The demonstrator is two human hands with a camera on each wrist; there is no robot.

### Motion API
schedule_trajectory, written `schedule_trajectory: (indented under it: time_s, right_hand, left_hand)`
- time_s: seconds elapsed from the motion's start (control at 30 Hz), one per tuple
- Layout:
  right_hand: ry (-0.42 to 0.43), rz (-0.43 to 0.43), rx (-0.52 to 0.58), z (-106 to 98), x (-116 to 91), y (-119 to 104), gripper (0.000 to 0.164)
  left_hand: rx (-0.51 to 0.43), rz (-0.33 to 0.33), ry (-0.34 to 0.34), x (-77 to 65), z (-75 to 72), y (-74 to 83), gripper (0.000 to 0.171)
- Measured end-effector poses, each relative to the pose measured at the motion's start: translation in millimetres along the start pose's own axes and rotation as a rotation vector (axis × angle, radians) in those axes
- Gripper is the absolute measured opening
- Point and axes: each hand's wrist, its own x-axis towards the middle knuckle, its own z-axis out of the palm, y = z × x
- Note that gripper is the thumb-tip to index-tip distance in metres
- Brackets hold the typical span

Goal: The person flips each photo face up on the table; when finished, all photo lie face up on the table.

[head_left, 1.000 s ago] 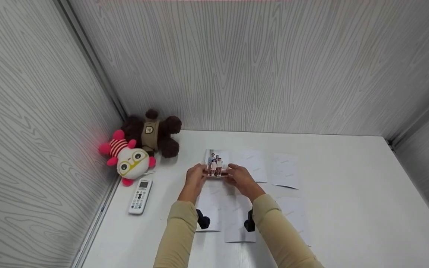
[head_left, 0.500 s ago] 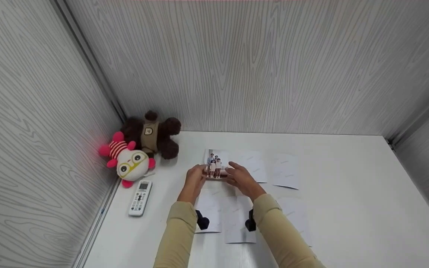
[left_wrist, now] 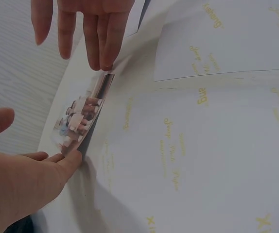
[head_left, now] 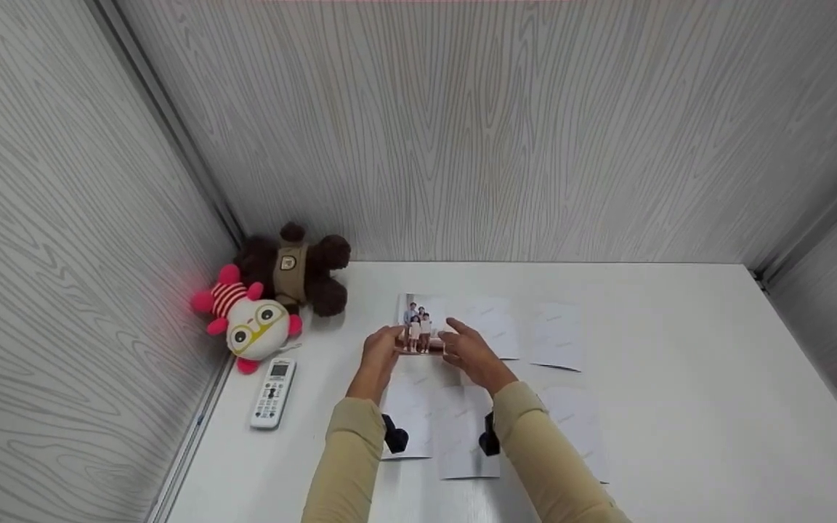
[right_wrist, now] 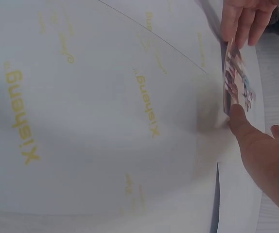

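A family photo print (head_left: 417,333) lies picture side up on the white table. My left hand (head_left: 381,352) is at its left edge, fingertips touching the side and thumb held apart, as the left wrist view shows. My right hand (head_left: 474,354) is at the opposite edge; its nearly straight fingertips are right at the print (right_wrist: 235,80) in the right wrist view. The print's near edge rises slightly and casts a shadow. Sheets of photo paper lie face down close by, among them one (head_left: 492,327) right of the print and one (head_left: 407,428) nearer me.
More face-down sheets with yellow lettering lie to the right, one (head_left: 558,335) at the back and one (head_left: 577,425) in front. At the left are a white remote control (head_left: 273,392), a pink-and-white plush toy (head_left: 259,327) and a brown plush bear (head_left: 291,269). Panel walls (head_left: 462,145) enclose the table.
Both hands were at the print's near corners with it tilted up; the print now lies flatter. My right fingers have loosened from its edge and spread a little.
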Motion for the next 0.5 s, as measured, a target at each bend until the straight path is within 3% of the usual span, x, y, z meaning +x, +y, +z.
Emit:
schedule_trajectory:
  time_s: [0.2,0.5]
  right_hand:
    - [0.014,0.001,0.015,-12,-2,-9,0.066]
    - [0.072,0.000,0.029,-53,-11,-19,0.065]
  left_hand:
    - [0.205,0.047,0.089,-3.9,-4.6,0.5,0.063]
    - [0.216,0.150,0.114,-8.3,8.4,7.1,0.058]
